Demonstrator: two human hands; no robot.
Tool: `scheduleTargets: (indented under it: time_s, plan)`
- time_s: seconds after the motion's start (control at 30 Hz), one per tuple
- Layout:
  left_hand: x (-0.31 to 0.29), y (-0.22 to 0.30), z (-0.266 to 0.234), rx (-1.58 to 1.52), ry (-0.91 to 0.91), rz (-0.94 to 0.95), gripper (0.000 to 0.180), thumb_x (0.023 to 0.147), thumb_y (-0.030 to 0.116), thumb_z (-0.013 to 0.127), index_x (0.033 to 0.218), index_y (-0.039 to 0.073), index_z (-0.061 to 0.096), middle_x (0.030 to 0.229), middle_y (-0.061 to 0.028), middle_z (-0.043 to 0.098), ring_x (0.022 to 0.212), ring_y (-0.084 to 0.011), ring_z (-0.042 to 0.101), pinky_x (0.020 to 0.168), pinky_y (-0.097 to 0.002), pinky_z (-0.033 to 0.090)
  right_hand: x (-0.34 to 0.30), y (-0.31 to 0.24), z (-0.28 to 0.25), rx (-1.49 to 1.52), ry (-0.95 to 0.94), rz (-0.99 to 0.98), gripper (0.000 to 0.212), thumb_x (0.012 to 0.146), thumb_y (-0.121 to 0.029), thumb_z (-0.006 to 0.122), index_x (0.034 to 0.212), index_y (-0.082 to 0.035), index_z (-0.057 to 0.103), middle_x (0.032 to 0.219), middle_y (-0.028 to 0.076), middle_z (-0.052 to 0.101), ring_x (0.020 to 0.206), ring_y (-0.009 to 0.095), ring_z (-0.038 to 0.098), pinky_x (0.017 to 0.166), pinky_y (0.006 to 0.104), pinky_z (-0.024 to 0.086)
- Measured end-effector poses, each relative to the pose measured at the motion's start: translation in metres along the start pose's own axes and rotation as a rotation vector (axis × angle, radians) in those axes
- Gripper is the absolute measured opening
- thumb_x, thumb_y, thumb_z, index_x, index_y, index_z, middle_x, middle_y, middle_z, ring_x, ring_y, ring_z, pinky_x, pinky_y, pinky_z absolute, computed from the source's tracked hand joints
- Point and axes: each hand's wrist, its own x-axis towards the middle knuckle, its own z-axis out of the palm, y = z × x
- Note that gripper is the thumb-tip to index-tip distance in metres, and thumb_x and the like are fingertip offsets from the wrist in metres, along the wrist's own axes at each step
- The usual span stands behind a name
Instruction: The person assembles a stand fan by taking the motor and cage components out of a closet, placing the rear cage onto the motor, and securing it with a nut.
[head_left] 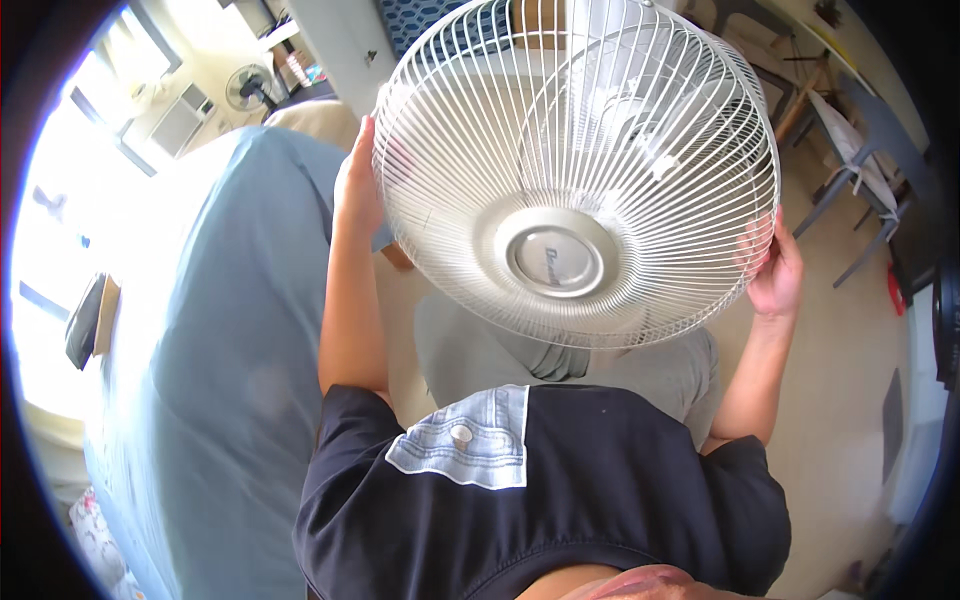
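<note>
In front of my chest is a large electric fan with a round, pale wire guard (455, 235). A silvery disc (555, 255) sits at the centre of the guard, facing me. Behind the wires the blades and motor housing show only in part. My left hand (358, 185) grips the guard's left rim, its fingers partly behind the wires. On the lower right rim my right hand (775, 268) has hold too, with fingertips showing through the wires. The guard hides whatever supports the fan.
A bed with a blue sheet (225, 330) runs along my left, with a dark, tan-edged object (92, 320) on its far side. A small black fan (250, 88) stands at the back left. Grey chairs (860, 155) stand at right on the pale floor (825, 370).
</note>
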Motion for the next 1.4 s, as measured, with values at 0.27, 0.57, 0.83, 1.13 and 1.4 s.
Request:
scheduleTargets:
  time_s: [0.27,0.57,0.83,1.13,1.4]
  plan:
    - [-0.054,-0.031,0.057,-0.376,-0.051,-0.038,0.049,0.095,0.041,0.04,0.118,0.0,0.052,0.109,-0.0102,0.06,0.1,-0.021,0.057,0.085,-0.033,0.046,0.005,0.001,-0.047,-0.301,0.519,-0.394,0.048,0.092,-0.046,0.045,0.114,-0.004,0.053,0.094,0.01,0.061,0.085,0.016,0.058,0.076,0.0261,0.045]
    - [-0.063,-0.108,0.034,-0.32,-0.016,-0.137,0.036,0.093,0.027,0.038,0.117,0.003,0.05,0.11,-0.0073,0.058,0.102,-0.0197,0.053,0.088,-0.0326,0.04,-0.012,0.034,-0.111,0.054,0.679,-0.439,0.026,0.094,-0.034,0.044,0.098,-0.01,0.053,0.063,-0.006,0.039,0.05,0.005,0.035,0.044,0.0201,0.03]
    - [-0.056,-0.087,0.077,-0.022,0.051,0.14,0.047,0.092,0.025,0.037,0.134,0.004,0.03,0.123,-0.0085,0.048,0.113,-0.0194,0.046,0.098,-0.0364,0.032,0.041,-0.064,-0.072,-0.209,0.444,-0.32,0.037,0.088,-0.043,0.057,0.065,-0.016,0.045,0.052,-0.009,0.031,0.041,0.002,0.027,0.038,0.0187,0.018]
    - [-0.076,-0.126,0.117,0.194,-0.001,0.122,0.048,0.095,0.024,0.043,0.136,0.008,0.023,0.126,-0.0096,0.041,0.115,-0.02,0.042,0.093,-0.0354,0.037,0.115,-0.097,-0.089,-0.647,0.488,-0.313,0.041,0.079,-0.05,0.065,0.064,-0.016,0.048,0.055,-0.008,0.04,0.043,0.0,0.03,0.039,0.0166,0.021]
    - [-0.088,-0.158,0.111,0.238,0.041,0.054,0.068,0.095,0.031,0.047,0.143,0.016,0.001,0.144,-0.0139,0.019,0.133,-0.0291,0.023,0.102,-0.0459,0.029,0.165,-0.087,-0.087,-0.89,0.466,-0.309,0.043,0.072,-0.054,0.07,0.063,-0.017,0.05,0.055,-0.009,0.04,0.048,0.001,0.036,0.041,0.0158,0.028]
